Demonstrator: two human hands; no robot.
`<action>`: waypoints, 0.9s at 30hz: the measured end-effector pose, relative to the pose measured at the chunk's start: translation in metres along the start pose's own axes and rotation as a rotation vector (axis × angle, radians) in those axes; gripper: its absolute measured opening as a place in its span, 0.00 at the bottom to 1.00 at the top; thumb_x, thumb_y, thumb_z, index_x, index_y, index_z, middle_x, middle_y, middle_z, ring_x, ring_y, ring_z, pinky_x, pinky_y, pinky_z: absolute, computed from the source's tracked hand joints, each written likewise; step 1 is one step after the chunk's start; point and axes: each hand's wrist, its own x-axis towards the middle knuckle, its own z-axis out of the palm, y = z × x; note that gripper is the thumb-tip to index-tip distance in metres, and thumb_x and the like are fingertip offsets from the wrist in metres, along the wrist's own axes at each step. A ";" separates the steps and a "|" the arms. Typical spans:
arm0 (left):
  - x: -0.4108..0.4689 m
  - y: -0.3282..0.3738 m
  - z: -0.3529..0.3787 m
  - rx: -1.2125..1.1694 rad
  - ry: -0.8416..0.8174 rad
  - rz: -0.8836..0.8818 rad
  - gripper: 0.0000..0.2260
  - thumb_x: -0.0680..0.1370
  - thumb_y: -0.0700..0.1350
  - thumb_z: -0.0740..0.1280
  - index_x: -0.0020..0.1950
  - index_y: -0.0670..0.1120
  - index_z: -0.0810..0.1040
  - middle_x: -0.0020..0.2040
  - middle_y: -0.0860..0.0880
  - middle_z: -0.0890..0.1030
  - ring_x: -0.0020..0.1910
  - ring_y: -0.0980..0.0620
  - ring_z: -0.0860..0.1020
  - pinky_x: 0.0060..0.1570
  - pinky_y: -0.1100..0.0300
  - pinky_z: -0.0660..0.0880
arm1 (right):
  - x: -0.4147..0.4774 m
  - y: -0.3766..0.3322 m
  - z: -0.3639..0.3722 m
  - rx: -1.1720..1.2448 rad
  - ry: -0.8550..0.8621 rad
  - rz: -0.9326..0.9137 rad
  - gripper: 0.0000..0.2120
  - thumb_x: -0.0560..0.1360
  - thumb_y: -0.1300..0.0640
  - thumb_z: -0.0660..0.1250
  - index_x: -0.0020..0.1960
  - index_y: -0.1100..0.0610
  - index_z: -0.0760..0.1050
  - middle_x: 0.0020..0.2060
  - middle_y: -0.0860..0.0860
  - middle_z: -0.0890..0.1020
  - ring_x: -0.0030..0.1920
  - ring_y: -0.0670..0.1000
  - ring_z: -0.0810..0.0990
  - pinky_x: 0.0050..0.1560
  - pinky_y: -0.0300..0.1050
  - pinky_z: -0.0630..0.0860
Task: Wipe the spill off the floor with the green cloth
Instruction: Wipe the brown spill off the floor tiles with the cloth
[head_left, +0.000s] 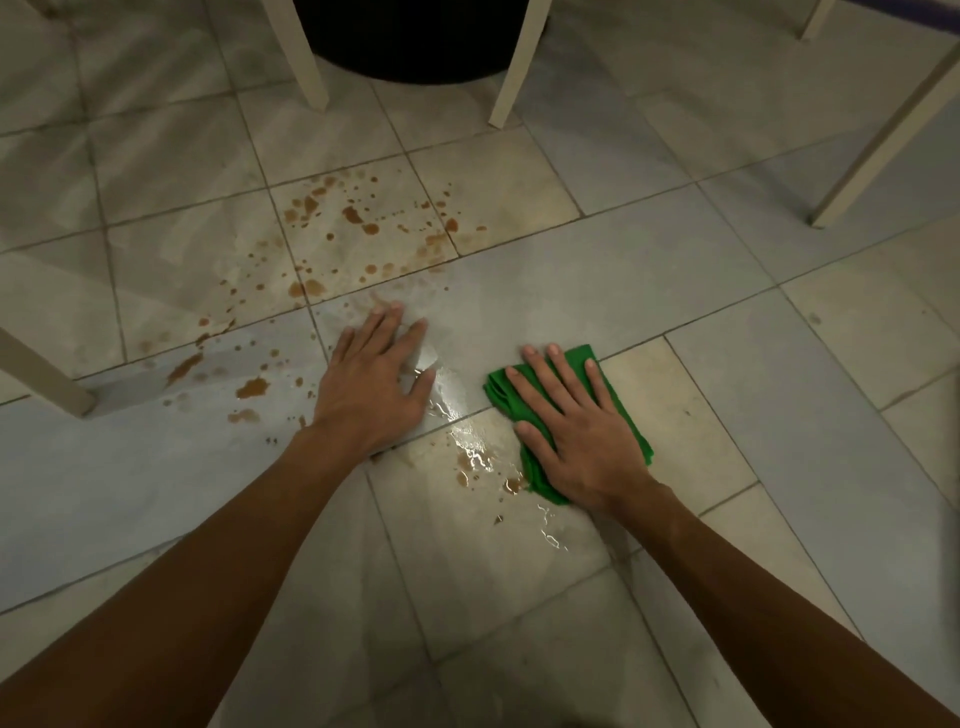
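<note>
Large pale grey and cream tiles, crossed by dark grout lines running on the diagonal, make up the floor (779, 364), seen under dim, warm indoor light that leaves a soft sheen on the surface. Cream-painted furniture legs stand at its edges: the left upper leg (306, 57), the right upper leg (514, 67), a slanted leg (887, 140) at the upper right and a low leg (41, 371) at far left. Between the two upper legs sits a dark round object (415, 47), its top cut off by the frame.
</note>
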 end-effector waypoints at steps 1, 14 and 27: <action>0.001 0.000 0.000 0.000 -0.001 0.002 0.34 0.80 0.65 0.49 0.85 0.56 0.53 0.85 0.51 0.47 0.84 0.53 0.43 0.82 0.48 0.44 | -0.007 0.005 0.000 -0.003 0.006 0.006 0.31 0.89 0.40 0.44 0.89 0.48 0.44 0.88 0.48 0.41 0.88 0.53 0.38 0.86 0.67 0.44; -0.001 0.000 0.006 0.026 -0.001 -0.009 0.33 0.80 0.64 0.49 0.85 0.55 0.52 0.85 0.51 0.47 0.84 0.52 0.43 0.82 0.48 0.43 | -0.040 -0.007 0.006 -0.027 -0.018 -0.011 0.32 0.89 0.42 0.43 0.89 0.54 0.43 0.88 0.52 0.41 0.88 0.54 0.38 0.87 0.64 0.45; -0.001 -0.001 0.004 0.030 0.009 0.002 0.32 0.81 0.64 0.51 0.85 0.56 0.52 0.85 0.51 0.47 0.84 0.52 0.44 0.82 0.47 0.45 | -0.041 -0.035 0.009 -0.035 -0.026 0.017 0.33 0.90 0.41 0.43 0.89 0.55 0.41 0.88 0.54 0.40 0.88 0.55 0.37 0.87 0.64 0.45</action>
